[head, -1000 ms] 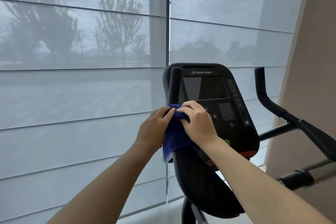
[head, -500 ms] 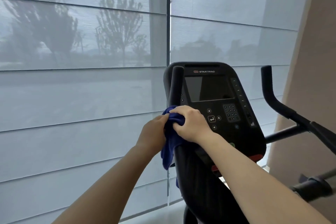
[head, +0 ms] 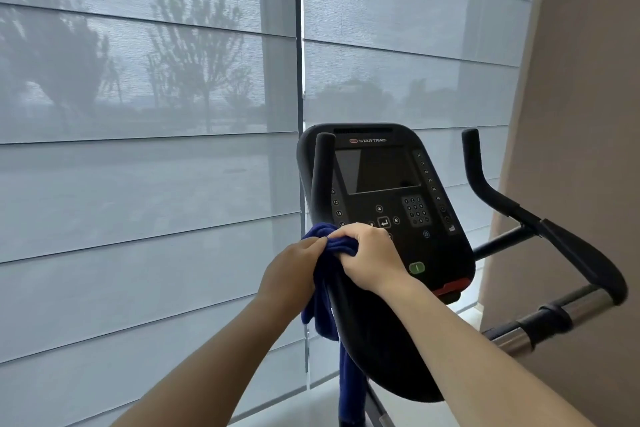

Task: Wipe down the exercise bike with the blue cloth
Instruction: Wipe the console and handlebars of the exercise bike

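Note:
The black exercise bike console point(head: 384, 184) with a dark screen and keypad stands in front of me. Its left upright handlebar point(head: 322, 166) rises beside the console. A blue cloth point(head: 325, 246) is wrapped around that bar below the console's left edge, and its loose end hangs down behind the bar. My left hand point(head: 291, 274) grips the cloth from the left. From the right, my right hand point(head: 367, 256) closes over the cloth and the bar. The right handlebar point(head: 485, 184) stands free.
Grey roller blinds point(head: 149, 184) cover the window right behind the bike. A beige wall point(head: 581, 149) stands close on the right. A chrome bar with a black clamp point(head: 547, 319) runs low on the right.
Both hands have slid down the left handlebar with the cloth, uncovering more of the keypad and a green button. More of the cloth now hangs below my hands.

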Demonstrator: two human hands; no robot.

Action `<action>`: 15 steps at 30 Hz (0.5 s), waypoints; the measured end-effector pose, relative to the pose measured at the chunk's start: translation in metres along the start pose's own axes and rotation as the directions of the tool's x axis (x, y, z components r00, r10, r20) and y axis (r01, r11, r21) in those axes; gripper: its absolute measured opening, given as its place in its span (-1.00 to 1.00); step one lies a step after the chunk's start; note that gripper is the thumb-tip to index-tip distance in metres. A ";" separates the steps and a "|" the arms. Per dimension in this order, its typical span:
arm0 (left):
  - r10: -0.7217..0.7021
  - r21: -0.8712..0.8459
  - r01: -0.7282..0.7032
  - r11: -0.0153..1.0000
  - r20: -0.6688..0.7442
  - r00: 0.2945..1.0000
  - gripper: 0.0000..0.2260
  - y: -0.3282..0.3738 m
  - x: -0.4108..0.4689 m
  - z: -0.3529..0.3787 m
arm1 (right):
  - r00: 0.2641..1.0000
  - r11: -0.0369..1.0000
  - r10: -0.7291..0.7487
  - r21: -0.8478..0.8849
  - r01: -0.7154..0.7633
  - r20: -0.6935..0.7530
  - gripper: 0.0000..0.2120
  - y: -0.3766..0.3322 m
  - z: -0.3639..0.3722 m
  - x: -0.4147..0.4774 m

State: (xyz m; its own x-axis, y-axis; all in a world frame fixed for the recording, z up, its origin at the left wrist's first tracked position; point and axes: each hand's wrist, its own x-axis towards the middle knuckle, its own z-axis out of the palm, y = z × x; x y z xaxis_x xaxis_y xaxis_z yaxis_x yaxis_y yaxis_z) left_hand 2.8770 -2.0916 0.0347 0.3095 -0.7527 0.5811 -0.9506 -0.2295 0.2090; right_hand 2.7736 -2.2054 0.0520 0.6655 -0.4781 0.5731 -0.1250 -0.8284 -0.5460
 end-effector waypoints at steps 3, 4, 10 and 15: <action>0.009 0.034 -0.009 0.999 -0.006 1.000 -0.67 -0.001 0.005 0.001 | 0.999 0.999 -0.032 0.002 0.032 -0.025 -0.76 0.003 0.003 0.003; 0.005 0.048 -0.005 0.999 -0.008 1.000 -0.68 -0.001 0.008 0.002 | 0.999 0.999 -0.042 0.003 0.043 -0.029 -0.76 0.005 0.004 0.005; -0.008 0.084 0.006 0.996 0.023 1.000 -0.72 -0.004 0.033 0.000 | 0.992 0.992 -0.121 0.040 0.120 0.027 -0.75 0.018 -0.005 0.029; 0.024 0.147 -0.019 0.989 -0.034 0.999 -0.65 -0.004 0.058 -0.006 | 0.978 0.977 -0.205 0.052 0.207 -0.043 -0.77 0.025 -0.013 0.054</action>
State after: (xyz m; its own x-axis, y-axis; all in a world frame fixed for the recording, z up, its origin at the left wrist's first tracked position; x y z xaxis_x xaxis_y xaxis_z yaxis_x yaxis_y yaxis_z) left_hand 2.8988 -2.1305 0.0723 0.2871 -0.7364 0.6127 -0.9494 -0.3036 0.0799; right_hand 2.7971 -2.2557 0.0769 0.6447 -0.3101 0.6987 0.0544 -0.8931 -0.4465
